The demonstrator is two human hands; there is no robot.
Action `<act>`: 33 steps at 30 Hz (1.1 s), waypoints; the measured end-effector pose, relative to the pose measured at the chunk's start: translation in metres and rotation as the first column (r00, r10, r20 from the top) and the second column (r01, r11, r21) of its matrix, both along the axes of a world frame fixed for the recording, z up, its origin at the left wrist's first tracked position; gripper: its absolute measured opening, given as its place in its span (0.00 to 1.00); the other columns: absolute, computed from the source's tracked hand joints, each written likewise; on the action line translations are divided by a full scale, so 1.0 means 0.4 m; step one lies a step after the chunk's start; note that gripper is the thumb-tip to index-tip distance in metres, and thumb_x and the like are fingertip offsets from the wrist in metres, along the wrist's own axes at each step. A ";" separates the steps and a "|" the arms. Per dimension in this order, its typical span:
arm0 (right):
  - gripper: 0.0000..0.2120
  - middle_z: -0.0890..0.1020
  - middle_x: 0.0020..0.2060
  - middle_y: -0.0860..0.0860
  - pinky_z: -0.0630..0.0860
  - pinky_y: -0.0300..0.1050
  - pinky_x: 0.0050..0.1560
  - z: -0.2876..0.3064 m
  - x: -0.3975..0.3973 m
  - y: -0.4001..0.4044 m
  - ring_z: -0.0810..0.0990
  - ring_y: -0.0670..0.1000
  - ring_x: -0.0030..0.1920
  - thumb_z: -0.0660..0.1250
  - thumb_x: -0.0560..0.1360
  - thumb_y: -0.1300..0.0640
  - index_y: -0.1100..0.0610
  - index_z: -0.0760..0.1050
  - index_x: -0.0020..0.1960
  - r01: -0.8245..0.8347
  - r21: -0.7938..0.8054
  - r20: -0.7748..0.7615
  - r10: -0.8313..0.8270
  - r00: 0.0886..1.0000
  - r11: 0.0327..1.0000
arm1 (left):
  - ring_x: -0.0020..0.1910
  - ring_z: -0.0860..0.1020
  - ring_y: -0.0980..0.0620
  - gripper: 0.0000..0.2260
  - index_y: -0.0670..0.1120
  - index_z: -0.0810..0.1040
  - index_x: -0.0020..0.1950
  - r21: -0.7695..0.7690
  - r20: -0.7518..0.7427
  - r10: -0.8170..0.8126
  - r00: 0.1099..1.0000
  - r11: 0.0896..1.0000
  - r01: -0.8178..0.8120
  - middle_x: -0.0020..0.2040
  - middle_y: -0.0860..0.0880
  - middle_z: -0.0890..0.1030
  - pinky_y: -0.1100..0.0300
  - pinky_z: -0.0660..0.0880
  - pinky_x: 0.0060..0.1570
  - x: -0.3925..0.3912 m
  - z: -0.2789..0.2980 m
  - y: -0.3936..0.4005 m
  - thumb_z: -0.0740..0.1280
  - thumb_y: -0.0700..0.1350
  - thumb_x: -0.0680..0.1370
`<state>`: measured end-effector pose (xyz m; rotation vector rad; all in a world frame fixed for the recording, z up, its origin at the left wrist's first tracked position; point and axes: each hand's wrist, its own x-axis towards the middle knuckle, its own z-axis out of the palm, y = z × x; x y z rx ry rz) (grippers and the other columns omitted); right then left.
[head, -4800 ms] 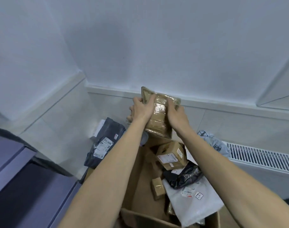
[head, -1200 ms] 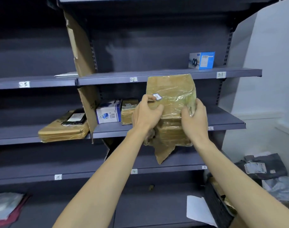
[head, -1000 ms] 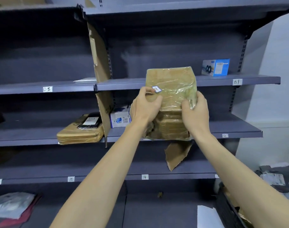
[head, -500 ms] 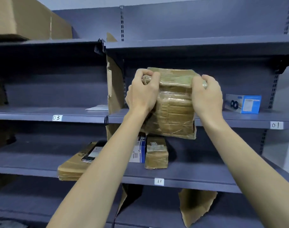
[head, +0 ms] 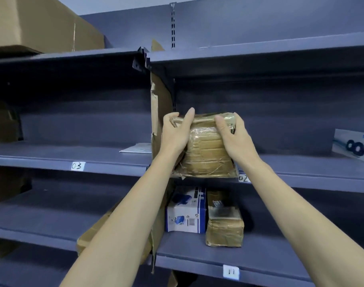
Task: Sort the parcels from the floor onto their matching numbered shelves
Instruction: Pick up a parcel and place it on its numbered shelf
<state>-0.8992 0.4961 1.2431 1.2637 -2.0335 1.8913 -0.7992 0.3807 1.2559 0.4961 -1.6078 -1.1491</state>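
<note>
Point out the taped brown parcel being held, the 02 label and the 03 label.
taped brown parcel (head: 208,156), head view, front face.
02 label (head: 243,178), head view, visible part.
03 label (head: 77,166), head view, centre.

Brown tape-wrapped parcel (head: 206,154), glossy film, upright, apparently resting at front edge of shelf labelled 02 (head: 301,172)

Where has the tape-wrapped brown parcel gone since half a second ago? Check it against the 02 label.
Yes. The brown parcel, held in the left hand and right hand, has come down: its lower edge now sits at the 02 label on the shelf edge.
</note>
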 end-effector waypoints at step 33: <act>0.34 0.66 0.74 0.54 0.64 0.54 0.72 0.006 -0.089 -0.226 0.67 0.57 0.72 0.54 0.81 0.39 0.55 0.50 0.79 0.101 0.208 0.020 -0.107 0.994 0.973 | 0.72 0.63 0.42 0.35 0.42 0.42 0.80 -0.287 0.374 0.403 0.835 0.907 -0.309 0.77 0.40 0.58 0.49 0.67 0.62 -0.125 -0.008 -0.128 0.59 0.54 0.83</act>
